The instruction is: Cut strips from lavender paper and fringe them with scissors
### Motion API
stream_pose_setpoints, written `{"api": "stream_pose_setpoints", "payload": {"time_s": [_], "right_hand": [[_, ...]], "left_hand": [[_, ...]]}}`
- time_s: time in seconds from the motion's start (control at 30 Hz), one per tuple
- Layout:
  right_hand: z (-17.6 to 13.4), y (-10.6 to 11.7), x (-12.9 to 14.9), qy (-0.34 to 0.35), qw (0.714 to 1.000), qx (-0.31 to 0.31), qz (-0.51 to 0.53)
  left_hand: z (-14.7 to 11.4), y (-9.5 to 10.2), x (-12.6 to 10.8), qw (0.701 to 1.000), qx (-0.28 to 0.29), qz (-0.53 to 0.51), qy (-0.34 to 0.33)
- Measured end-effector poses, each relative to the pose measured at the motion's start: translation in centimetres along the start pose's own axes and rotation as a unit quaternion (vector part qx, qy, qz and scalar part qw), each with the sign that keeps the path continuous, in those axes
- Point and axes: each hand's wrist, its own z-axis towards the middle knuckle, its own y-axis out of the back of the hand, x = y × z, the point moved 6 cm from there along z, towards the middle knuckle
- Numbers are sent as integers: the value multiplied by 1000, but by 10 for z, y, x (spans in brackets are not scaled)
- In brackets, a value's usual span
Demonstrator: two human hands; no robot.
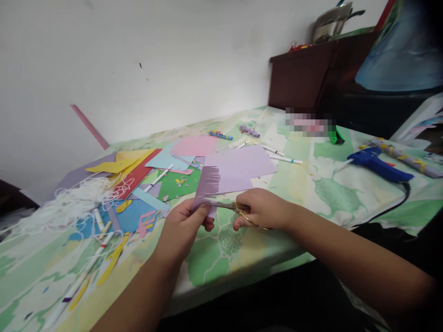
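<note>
Above the near edge of the worktop (211, 267), gripping a purple paper strip (209, 182) near its lower end, pinching it between the thumb and fingers of the left hand (183, 226). Holding gold-handled scissors (226, 205) in the curled right hand (265, 207), pointing the blades leftward across the strip, just beside the left thumb. Showing narrow slits along the strip's right side, above the blades. Looking past it to a pale lilac sheet (238, 166), leftward to tangled white string (71, 198), and rightward to a blue glue gun (379, 165), well apart from both hands.
</note>
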Motion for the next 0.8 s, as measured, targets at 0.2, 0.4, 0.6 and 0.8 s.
{"api": "stream_pose_setpoints", "payload": {"time_s": [0.2,0.4,0.6,0.8], "right_hand": [[0,0,0,3,1000,1,3],[1,1,0,2,1000,-6,7],[2,0,0,-1,1000,-1,13],[1,1,-1,-14,1000,-12,5]], "left_hand": [[-1,1,3,999,14,-48,14],[-3,1,3,997,18,-75,17],[-2,3,1,999,25,-44,8],[-3,3,-1,1000,20,-16,-4]]}}
